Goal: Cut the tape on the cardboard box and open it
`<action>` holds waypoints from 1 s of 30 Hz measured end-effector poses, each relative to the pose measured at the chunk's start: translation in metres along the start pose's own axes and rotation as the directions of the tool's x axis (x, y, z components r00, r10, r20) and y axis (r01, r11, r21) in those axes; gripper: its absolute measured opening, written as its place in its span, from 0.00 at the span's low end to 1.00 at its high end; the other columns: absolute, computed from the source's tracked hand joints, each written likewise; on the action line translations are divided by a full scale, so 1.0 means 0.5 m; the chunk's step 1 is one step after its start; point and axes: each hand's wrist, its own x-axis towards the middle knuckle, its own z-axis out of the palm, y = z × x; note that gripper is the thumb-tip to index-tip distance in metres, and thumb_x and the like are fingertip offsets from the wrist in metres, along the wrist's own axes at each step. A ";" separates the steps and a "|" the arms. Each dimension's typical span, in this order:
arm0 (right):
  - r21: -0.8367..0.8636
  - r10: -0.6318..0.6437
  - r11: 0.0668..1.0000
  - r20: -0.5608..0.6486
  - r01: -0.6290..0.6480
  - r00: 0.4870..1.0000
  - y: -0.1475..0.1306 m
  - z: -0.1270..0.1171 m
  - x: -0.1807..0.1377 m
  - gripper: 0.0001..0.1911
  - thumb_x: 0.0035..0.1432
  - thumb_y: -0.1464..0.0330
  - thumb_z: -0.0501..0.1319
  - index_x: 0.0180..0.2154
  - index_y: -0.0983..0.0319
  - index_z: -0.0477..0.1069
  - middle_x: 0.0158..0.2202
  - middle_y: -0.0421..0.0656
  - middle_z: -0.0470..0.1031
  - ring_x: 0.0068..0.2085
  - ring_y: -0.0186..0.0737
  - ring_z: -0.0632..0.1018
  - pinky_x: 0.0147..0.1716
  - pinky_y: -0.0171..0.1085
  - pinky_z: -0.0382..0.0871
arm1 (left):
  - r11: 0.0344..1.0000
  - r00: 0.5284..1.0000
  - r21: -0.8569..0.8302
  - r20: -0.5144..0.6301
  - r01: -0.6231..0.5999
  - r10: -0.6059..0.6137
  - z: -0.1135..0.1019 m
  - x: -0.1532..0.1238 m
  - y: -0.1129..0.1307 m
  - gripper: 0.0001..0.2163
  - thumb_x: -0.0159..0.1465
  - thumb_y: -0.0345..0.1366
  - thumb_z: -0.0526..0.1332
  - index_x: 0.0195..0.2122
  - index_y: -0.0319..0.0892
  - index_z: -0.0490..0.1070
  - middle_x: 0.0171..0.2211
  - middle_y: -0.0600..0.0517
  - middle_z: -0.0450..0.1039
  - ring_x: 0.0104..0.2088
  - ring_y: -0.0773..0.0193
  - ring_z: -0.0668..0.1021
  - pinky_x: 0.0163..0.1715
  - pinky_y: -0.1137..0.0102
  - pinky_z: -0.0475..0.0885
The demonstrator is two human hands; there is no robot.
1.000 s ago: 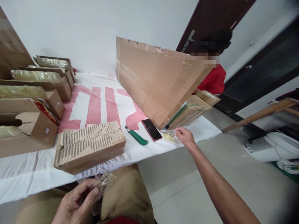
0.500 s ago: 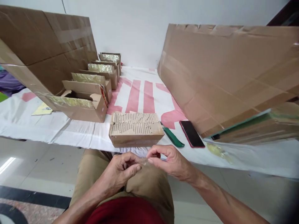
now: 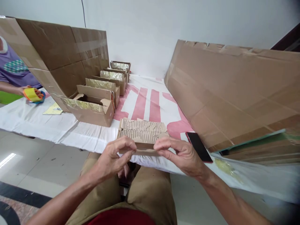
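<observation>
Cloth-covered table, and right at its front edge there's a cardboard box with a peeled-up top. Left hand and right hand are by its near side, fingertips pinched on what looks like a barely visible clear strip; I'd call this lining up, so next it needs steady, even tension.

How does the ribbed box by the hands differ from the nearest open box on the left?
The ribbed box shows bare corrugation on top; the open box has smooth walls and a shiny strip. The ribbed box has a covered top, while the open box gapes upward. Both are brown cardboard, resting on the cloth.
</observation>
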 end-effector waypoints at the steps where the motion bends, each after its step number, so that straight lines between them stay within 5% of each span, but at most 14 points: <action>1: -0.031 -0.028 0.999 -0.002 0.027 1.000 0.009 -0.004 0.013 0.06 0.65 0.70 0.64 0.38 0.57 0.81 0.37 0.43 0.82 0.39 0.38 0.82 0.41 0.35 0.76 | 0.998 0.997 0.028 0.037 -0.063 0.061 -0.014 0.016 -0.005 0.04 0.68 0.30 0.60 0.37 0.43 0.74 0.35 0.50 0.78 0.37 0.64 0.80 0.38 0.71 0.73; 8: -0.451 -0.317 0.846 0.006 0.286 0.948 0.079 -0.004 0.068 0.12 0.67 0.74 0.59 0.38 0.58 0.81 0.40 0.44 0.83 0.42 0.41 0.81 0.44 0.43 0.73 | 0.894 0.927 0.270 0.216 -0.358 0.306 -0.076 0.107 -0.050 0.09 0.69 0.27 0.57 0.39 0.42 0.78 0.40 0.47 0.81 0.42 0.62 0.81 0.44 0.67 0.74; 11: -0.561 -0.332 0.763 0.086 0.321 0.939 0.091 0.000 0.064 0.13 0.65 0.78 0.58 0.39 0.59 0.80 0.39 0.44 0.83 0.42 0.42 0.80 0.43 0.42 0.71 | 0.811 0.889 0.386 0.317 -0.439 0.330 -0.077 0.116 -0.074 0.11 0.69 0.26 0.56 0.40 0.43 0.79 0.40 0.49 0.83 0.46 0.60 0.81 0.47 0.64 0.74; 14: -0.605 -0.295 0.727 0.155 0.326 0.943 0.094 0.002 0.057 0.14 0.64 0.80 0.58 0.39 0.59 0.79 0.39 0.42 0.83 0.43 0.42 0.79 0.43 0.42 0.69 | 0.767 0.876 0.450 0.377 -0.458 0.301 -0.072 0.110 -0.087 0.12 0.69 0.25 0.55 0.39 0.43 0.78 0.38 0.50 0.83 0.46 0.60 0.80 0.47 0.64 0.73; 21: -0.589 -0.326 0.739 0.112 0.327 0.939 0.094 0.005 0.052 0.13 0.64 0.80 0.58 0.39 0.60 0.79 0.39 0.44 0.84 0.42 0.43 0.81 0.42 0.42 0.71 | 0.801 0.918 0.460 0.283 -0.384 0.277 -0.056 0.084 -0.059 0.09 0.67 0.25 0.57 0.44 0.40 0.75 0.43 0.45 0.79 0.47 0.57 0.78 0.47 0.62 0.74; 26: -0.329 -0.118 0.942 -0.158 0.060 0.980 0.093 0.013 0.049 0.10 0.66 0.74 0.59 0.39 0.59 0.79 0.39 0.43 0.84 0.41 0.41 0.82 0.42 0.39 0.76 | 0.813 0.945 0.492 0.254 -0.311 0.208 -0.028 0.060 -0.068 0.09 0.68 0.27 0.57 0.49 0.39 0.71 0.44 0.44 0.78 0.43 0.57 0.78 0.43 0.61 0.75; 30: -0.212 0.040 0.970 -0.356 -0.122 0.934 0.087 0.018 0.058 0.07 0.65 0.71 0.62 0.38 0.58 0.79 0.39 0.43 0.84 0.40 0.42 0.83 0.43 0.40 0.78 | 0.824 0.963 0.500 0.159 -0.267 0.215 -0.015 0.051 -0.082 0.13 0.68 0.28 0.58 0.53 0.41 0.67 0.48 0.42 0.76 0.51 0.54 0.78 0.49 0.58 0.76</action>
